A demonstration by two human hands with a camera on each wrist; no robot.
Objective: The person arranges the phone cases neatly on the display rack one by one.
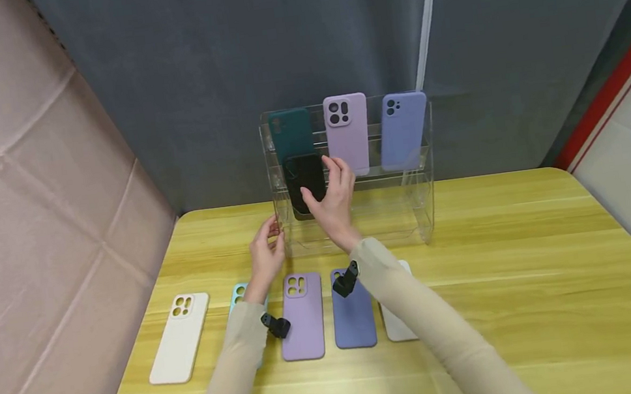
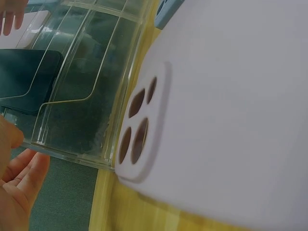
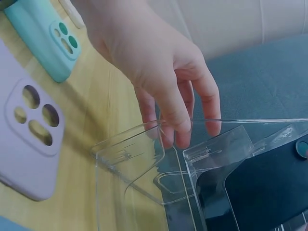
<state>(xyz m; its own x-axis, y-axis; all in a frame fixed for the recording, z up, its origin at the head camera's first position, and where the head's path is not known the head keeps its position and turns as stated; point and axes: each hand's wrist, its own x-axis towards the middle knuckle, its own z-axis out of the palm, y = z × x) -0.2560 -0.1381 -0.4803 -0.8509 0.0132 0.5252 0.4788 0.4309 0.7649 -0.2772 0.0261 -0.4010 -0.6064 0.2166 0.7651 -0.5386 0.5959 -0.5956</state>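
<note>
My left hand [image 1: 266,255] is at the left side of a clear acrylic display stand [image 1: 378,222]; its thumb and fingers pinch the side panel. In the right wrist view, the left hand's fingertips [image 3: 182,137] overlap the panel's upper edge. My right hand [image 1: 334,204] reaches to a black phone case [image 1: 298,179] leaning on the stand's middle tier. Its thumb overlaps the case's face, and the other fingers spread by the case's right edge. Behind it on the top tier lean a dark teal case [image 1: 291,131], a lilac case [image 1: 352,136] and a periwinkle case [image 1: 404,130].
On the wooden table [image 1: 538,275], in front of the stand, lie a white case [image 1: 179,342], a turquoise case [image 3: 45,36] partly under my left arm, a purple case [image 1: 302,320], a blue case [image 1: 355,323] and another white case [image 1: 395,325]. A grey curtain [image 1: 227,56] hangs behind.
</note>
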